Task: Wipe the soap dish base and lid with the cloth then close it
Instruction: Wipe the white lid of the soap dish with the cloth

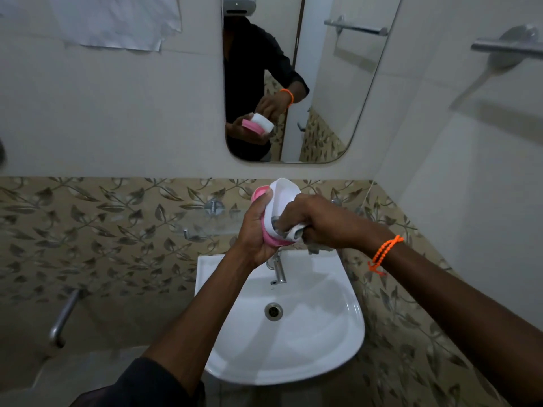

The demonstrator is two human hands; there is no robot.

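Note:
My left hand [253, 230] grips the soap dish above the sink, holding it tilted on its side. The pink base [259, 193] shows behind the white lid [282, 193], whose hollow faces me. My right hand [320, 220] is shut on a crumpled pale grey cloth [295, 232] and presses it into the lower part of the white lid. Most of the cloth is hidden in my fist; a bit hangs below it. An orange bead bracelet [385, 251] is on my right wrist.
A white basin [338, 333] with a steel tap [279, 271] and drain sits right below my hands. A mirror [323, 83] hangs on the wall ahead. A glass shelf [205, 224] is at the left, a towel bar [505, 47] upper right.

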